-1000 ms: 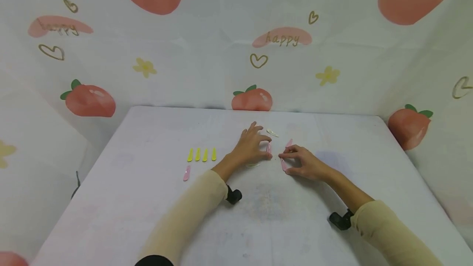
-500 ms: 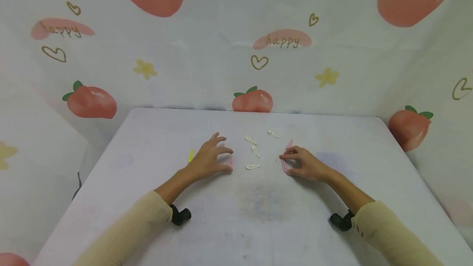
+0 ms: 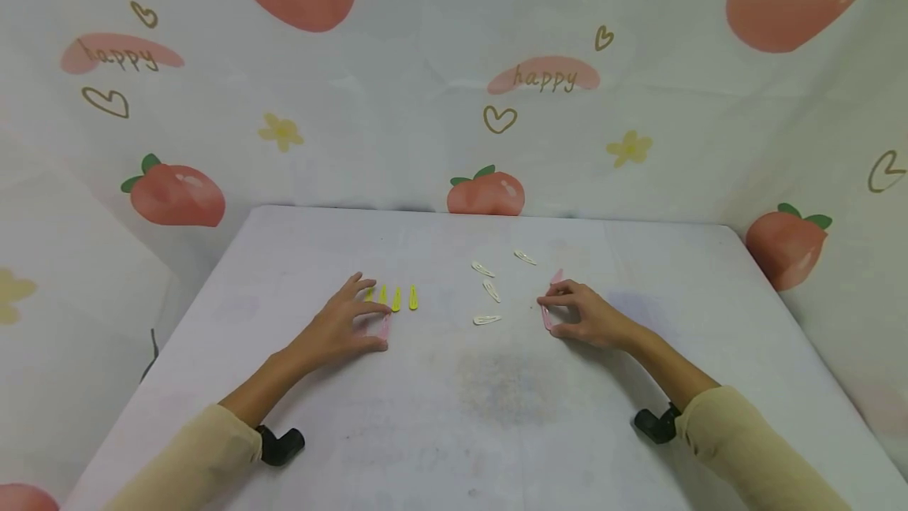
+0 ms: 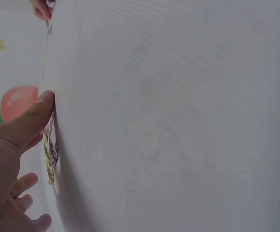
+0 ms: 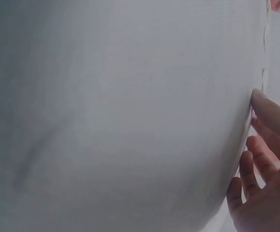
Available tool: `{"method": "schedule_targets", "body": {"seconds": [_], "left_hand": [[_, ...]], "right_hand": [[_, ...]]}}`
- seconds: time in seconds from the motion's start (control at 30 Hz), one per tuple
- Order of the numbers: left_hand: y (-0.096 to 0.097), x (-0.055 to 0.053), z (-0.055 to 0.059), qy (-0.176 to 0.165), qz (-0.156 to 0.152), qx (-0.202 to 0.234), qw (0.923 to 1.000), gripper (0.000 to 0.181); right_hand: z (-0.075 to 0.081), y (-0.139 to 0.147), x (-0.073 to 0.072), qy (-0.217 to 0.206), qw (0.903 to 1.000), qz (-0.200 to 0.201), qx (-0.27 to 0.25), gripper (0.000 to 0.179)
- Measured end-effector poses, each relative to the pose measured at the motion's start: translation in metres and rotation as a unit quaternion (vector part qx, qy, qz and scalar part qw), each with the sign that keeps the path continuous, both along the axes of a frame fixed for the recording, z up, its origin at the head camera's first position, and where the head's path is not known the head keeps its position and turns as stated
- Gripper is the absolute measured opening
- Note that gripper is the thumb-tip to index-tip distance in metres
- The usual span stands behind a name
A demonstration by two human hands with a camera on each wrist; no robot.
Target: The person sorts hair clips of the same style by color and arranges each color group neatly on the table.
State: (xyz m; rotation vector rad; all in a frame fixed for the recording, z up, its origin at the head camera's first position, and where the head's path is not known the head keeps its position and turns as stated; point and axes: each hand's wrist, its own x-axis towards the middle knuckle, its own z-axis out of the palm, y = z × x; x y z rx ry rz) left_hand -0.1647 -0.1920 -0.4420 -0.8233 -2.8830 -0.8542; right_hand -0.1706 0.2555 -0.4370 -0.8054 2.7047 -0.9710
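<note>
In the head view my left hand (image 3: 339, 330) holds a pink snap hair clip (image 3: 385, 328) between thumb and index finger, close over the table. Another pink clip shows partly behind these fingers. Just beyond the hand stands a row of yellow hair clips (image 3: 414, 298), some partly covered by the fingers. My right hand (image 3: 590, 317) has thumb and fingertips at the two ends of a pink hair clip (image 3: 546, 318) on the table. A further pink clip (image 3: 556, 276) pokes out past its fingers. In the left wrist view the thumb (image 4: 36, 113) hides most of the held clip.
Several white hair clips (image 3: 486, 320) lie scattered between the hands on the white table (image 3: 440, 432). Behind the table's far edge hangs a white cloth backdrop (image 3: 397, 85) printed with peaches. A black wrist camera (image 3: 282, 446) sits on the left wrist.
My left hand has carried the pink clip leftward from the middle, past the white clips, to the yellow row. The white clips came into full view. My right hand has stayed in place.
</note>
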Motion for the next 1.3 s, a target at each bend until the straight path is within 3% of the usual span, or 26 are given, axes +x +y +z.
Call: {"method": "schedule_targets", "body": {"seconds": [0.5, 0.73, 0.93, 1.3], "left_hand": [[-0.01, 0.003, -0.002, -0.042, 0.014, -0.005, 0.999, 0.055], [-0.012, 0.004, -0.002, -0.06, 0.043, -0.004, 0.9973, 0.056], [-0.012, 0.004, -0.001, -0.078, 0.053, -0.007, 0.9956, 0.058], [-0.013, 0.004, 0.0, -0.104, 0.05, 0.007, 0.9933, 0.057]], "right_hand": [[0.003, 0.002, 0.004, 0.019, 0.9998, 0.001, -0.001, 0.046], [0.004, -0.013, 0.001, 0.033, 0.9994, -0.01, 0.004, 0.045], [0.012, -0.063, -0.002, 0.043, 0.9991, 0.004, -0.006, 0.047], [0.021, -0.185, -0.003, 0.009, 0.9967, 0.062, 0.052, 0.049]]}}
